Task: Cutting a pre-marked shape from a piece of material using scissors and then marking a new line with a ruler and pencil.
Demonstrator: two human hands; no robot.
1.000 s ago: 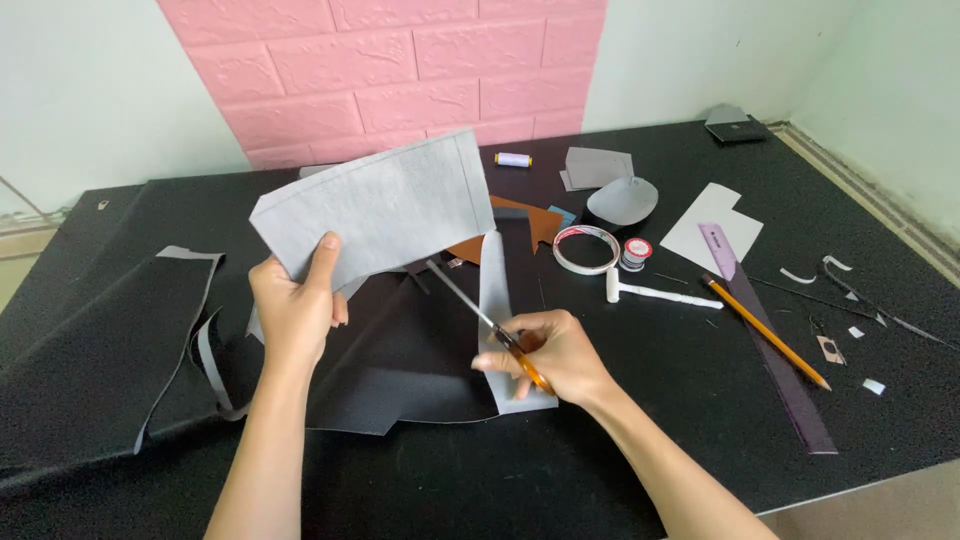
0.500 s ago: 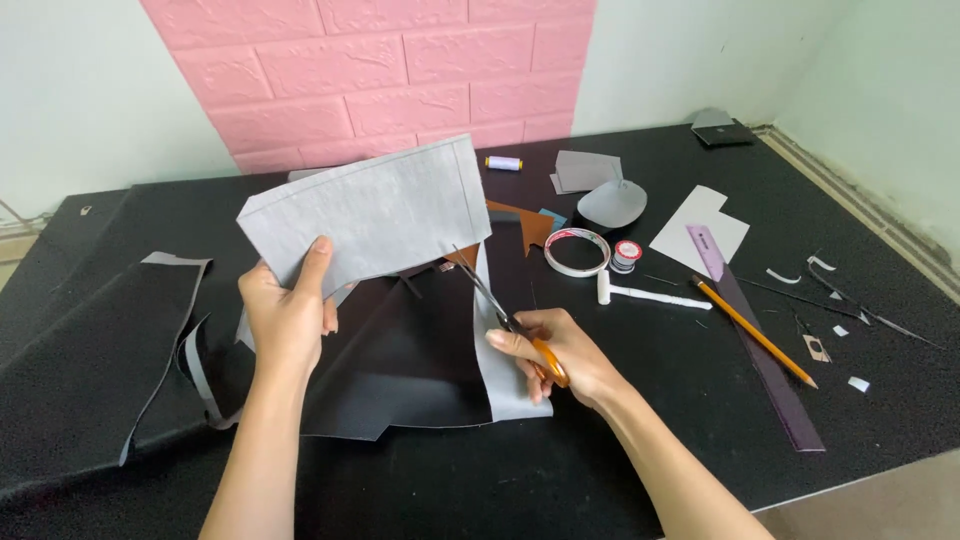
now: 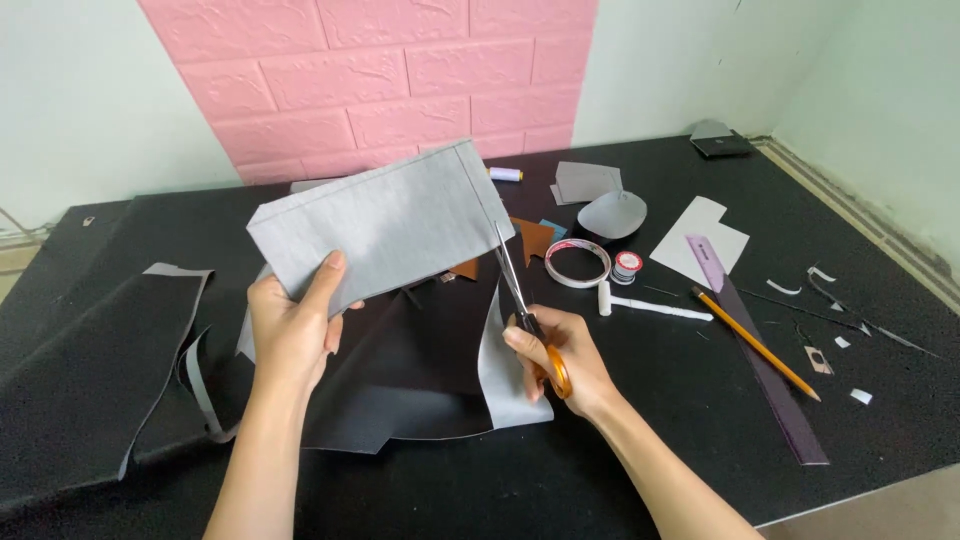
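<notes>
My left hand (image 3: 295,330) holds up a grey rectangular sheet of material (image 3: 385,225), thumb on its front face, tilted above the black table (image 3: 620,450). My right hand (image 3: 560,360) grips orange-handled scissors (image 3: 525,305), blades pointing up along the sheet's right edge. A narrow grey strip (image 3: 500,370) hangs down beside the scissors onto a dark brown sheet (image 3: 400,370) lying flat underneath.
A large black fabric piece (image 3: 85,370) lies at the left. To the right are a tape roll (image 3: 577,262), a thread spool (image 3: 626,266), a white tool (image 3: 650,305), a pencil (image 3: 755,343), a purple ruler (image 3: 765,360), white paper (image 3: 700,240), grey scraps (image 3: 600,195) and small offcuts (image 3: 830,350).
The scissors have swung from slanting up-left to nearly upright at the sheet's right edge. The grey sheet and both hands shifted slightly right in view.
</notes>
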